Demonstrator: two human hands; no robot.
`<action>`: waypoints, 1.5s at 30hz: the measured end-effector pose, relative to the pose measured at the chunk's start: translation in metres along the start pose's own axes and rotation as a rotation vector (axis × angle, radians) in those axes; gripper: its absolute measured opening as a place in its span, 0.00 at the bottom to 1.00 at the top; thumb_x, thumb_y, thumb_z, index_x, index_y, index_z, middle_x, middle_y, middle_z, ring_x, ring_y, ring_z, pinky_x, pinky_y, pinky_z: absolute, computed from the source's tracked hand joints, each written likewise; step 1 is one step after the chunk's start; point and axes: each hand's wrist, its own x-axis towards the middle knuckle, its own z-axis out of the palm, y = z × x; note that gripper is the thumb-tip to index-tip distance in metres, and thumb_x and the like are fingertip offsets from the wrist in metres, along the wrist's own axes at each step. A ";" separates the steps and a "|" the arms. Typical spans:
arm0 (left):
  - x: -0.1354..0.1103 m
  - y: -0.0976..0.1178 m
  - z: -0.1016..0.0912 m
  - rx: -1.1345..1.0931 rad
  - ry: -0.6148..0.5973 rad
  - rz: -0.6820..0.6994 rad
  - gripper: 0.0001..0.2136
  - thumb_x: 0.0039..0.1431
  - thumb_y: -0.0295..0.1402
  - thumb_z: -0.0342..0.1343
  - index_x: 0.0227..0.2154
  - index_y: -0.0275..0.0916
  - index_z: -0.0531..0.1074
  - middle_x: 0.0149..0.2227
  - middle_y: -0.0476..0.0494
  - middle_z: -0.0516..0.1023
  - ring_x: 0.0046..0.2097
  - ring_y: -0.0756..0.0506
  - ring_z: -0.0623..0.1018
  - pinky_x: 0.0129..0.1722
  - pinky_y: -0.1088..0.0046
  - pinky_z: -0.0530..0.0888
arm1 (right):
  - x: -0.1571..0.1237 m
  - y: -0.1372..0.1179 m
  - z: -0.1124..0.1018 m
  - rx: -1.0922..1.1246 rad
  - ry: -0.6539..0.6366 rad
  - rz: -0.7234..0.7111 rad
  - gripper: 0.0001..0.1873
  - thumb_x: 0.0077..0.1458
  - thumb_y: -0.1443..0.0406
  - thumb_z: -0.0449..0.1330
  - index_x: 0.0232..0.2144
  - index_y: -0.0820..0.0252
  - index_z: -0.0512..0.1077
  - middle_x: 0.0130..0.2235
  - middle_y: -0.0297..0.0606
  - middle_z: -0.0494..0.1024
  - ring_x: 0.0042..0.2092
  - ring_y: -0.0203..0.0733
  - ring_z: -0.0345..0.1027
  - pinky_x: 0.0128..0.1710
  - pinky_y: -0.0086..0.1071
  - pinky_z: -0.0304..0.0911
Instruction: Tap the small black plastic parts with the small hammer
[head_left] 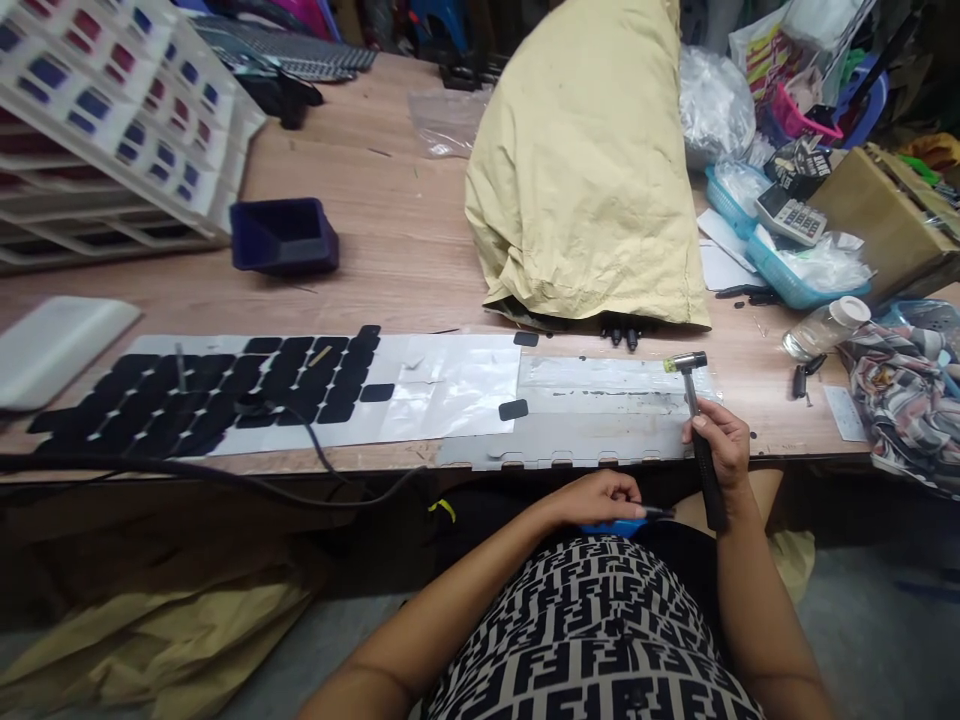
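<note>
In my right hand point(720, 445) is a small hammer point(701, 440), upright, its black handle gripped and its metal head with a yellowish end over the table's front edge. My left hand point(600, 497) is closed around a small dark, narrow piece point(654, 512) below that edge, above my lap; its kind is unclear. In front of both hands lies a grey strip of sheet point(570, 450) with a notched front edge. To the left, many rounded black pieces point(202, 400) lie in rows on a white sheet point(442, 375).
A large tan sack point(585, 170) stands behind the strip, dark pieces at its mouth. A purple bin point(285, 235) and white crate point(150, 110) are at left. A black cable point(225, 478) runs along the front edge. A jar point(825, 328) and blue baskets point(806, 275) stand right.
</note>
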 end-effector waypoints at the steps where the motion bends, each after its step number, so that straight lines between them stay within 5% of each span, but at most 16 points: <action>1: 0.008 -0.012 0.002 0.065 0.090 -0.089 0.23 0.58 0.55 0.58 0.43 0.40 0.78 0.30 0.48 0.77 0.32 0.47 0.75 0.31 0.75 0.69 | 0.000 0.000 0.000 0.008 -0.003 0.001 0.17 0.50 0.61 0.65 0.43 0.60 0.80 0.20 0.30 0.75 0.24 0.37 0.68 0.30 0.34 0.61; 5: 0.029 -0.043 0.007 0.272 0.260 -0.342 0.19 0.61 0.50 0.56 0.51 0.50 0.77 0.51 0.48 0.80 0.54 0.39 0.77 0.49 0.69 0.72 | -0.001 0.002 0.001 0.009 -0.024 0.003 0.18 0.50 0.62 0.66 0.44 0.59 0.80 0.19 0.29 0.75 0.23 0.37 0.67 0.29 0.33 0.59; 8: 0.027 -0.041 0.010 0.305 0.304 -0.333 0.23 0.62 0.50 0.55 0.57 0.50 0.73 0.53 0.45 0.80 0.55 0.38 0.77 0.49 0.69 0.72 | -0.002 0.004 0.001 0.002 -0.024 -0.003 0.18 0.50 0.61 0.66 0.44 0.59 0.80 0.19 0.29 0.76 0.23 0.36 0.67 0.28 0.32 0.58; 10: 0.019 -0.026 0.011 0.336 0.237 -0.258 0.25 0.62 0.49 0.55 0.59 0.47 0.72 0.48 0.43 0.81 0.50 0.39 0.79 0.44 0.70 0.73 | -0.003 0.005 0.001 0.002 -0.023 0.003 0.18 0.50 0.61 0.66 0.44 0.59 0.80 0.20 0.30 0.76 0.23 0.36 0.66 0.27 0.32 0.58; 14: -0.008 0.027 -0.001 0.293 -0.089 0.083 0.20 0.60 0.46 0.60 0.48 0.39 0.79 0.34 0.47 0.80 0.35 0.47 0.77 0.35 0.75 0.69 | -0.002 0.005 0.001 0.008 -0.029 0.011 0.19 0.49 0.61 0.66 0.44 0.60 0.80 0.20 0.30 0.76 0.23 0.36 0.66 0.27 0.32 0.58; 16: -0.016 0.056 -0.017 0.218 -0.110 0.201 0.18 0.61 0.47 0.60 0.45 0.38 0.79 0.32 0.48 0.79 0.32 0.50 0.75 0.33 0.77 0.68 | -0.002 0.005 0.001 0.001 -0.030 0.009 0.19 0.49 0.61 0.66 0.44 0.60 0.80 0.20 0.30 0.76 0.23 0.36 0.66 0.27 0.32 0.59; 18: -0.011 0.080 -0.038 0.254 0.140 0.231 0.17 0.62 0.46 0.58 0.43 0.38 0.79 0.31 0.48 0.79 0.31 0.49 0.74 0.32 0.76 0.67 | -0.002 0.005 0.001 -0.009 -0.032 0.001 0.19 0.49 0.61 0.66 0.45 0.60 0.80 0.20 0.30 0.76 0.23 0.36 0.66 0.27 0.32 0.59; 22: 0.031 0.107 -0.082 0.528 0.990 0.094 0.13 0.63 0.43 0.58 0.39 0.38 0.77 0.33 0.44 0.79 0.36 0.44 0.76 0.35 0.71 0.67 | -0.002 0.008 0.002 -0.040 -0.041 -0.043 0.19 0.50 0.61 0.66 0.45 0.60 0.80 0.20 0.30 0.75 0.23 0.36 0.67 0.29 0.33 0.61; 25: 0.067 0.112 -0.103 0.651 1.243 -0.013 0.15 0.60 0.46 0.60 0.38 0.38 0.76 0.38 0.38 0.80 0.42 0.39 0.78 0.39 0.67 0.69 | -0.003 0.010 0.001 -0.085 -0.047 -0.048 0.19 0.51 0.60 0.65 0.46 0.60 0.80 0.20 0.29 0.75 0.24 0.37 0.68 0.29 0.34 0.62; 32: 0.092 0.103 -0.112 0.766 1.212 -0.115 0.10 0.62 0.39 0.57 0.39 0.38 0.77 0.44 0.35 0.79 0.46 0.36 0.78 0.41 0.65 0.70 | -0.004 0.013 0.000 -0.103 -0.052 -0.070 0.20 0.52 0.61 0.65 0.48 0.60 0.80 0.20 0.29 0.75 0.23 0.36 0.67 0.29 0.33 0.62; 45: 0.032 0.076 -0.104 0.664 0.985 0.109 0.05 0.56 0.28 0.60 0.35 0.42 0.75 0.41 0.45 0.75 0.43 0.43 0.75 0.41 0.68 0.70 | -0.004 0.014 0.001 -0.172 -0.064 -0.096 0.20 0.53 0.61 0.64 0.48 0.60 0.80 0.21 0.28 0.74 0.24 0.36 0.67 0.30 0.34 0.64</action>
